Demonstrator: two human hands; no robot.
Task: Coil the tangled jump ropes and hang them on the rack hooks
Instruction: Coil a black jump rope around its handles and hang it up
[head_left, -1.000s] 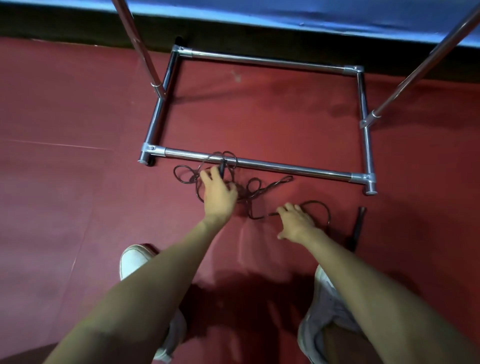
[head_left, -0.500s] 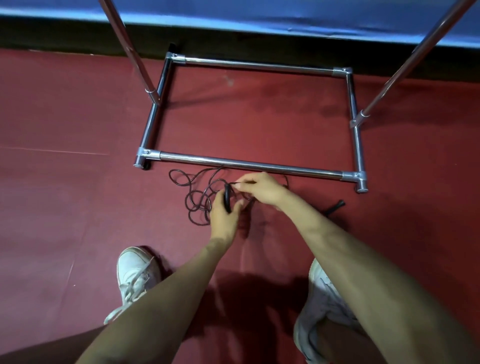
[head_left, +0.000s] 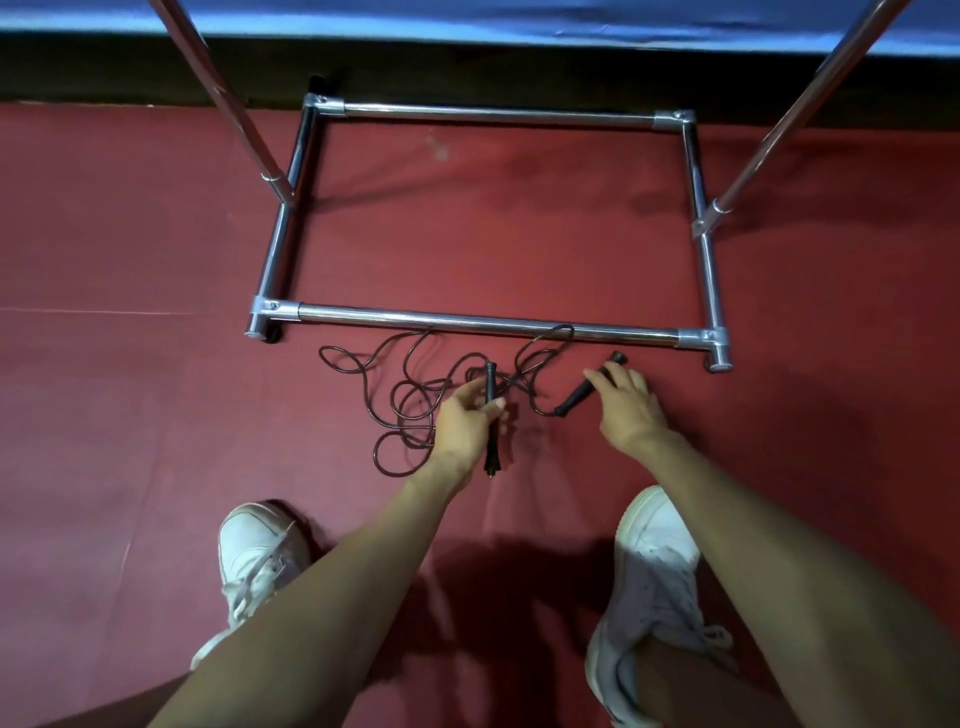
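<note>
While left hand (head_left: 465, 423) grips one handle (head_left: 490, 387), right hand (head_left: 631, 410) curls over the second handle (head_left: 574, 397) at its 3 o'clock, the tangled jump rope (head_left: 402, 387) lying on the floor (head_left: 156, 415) at 6 o'clock of the rack (head_left: 441, 318).

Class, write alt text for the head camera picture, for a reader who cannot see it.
From above, a person's left hand grips the first handle of a tangled black jump rope on a red floor, while the right hand lies over the second handle. A chrome rack base stands just beyond; white shoes show below.
</note>
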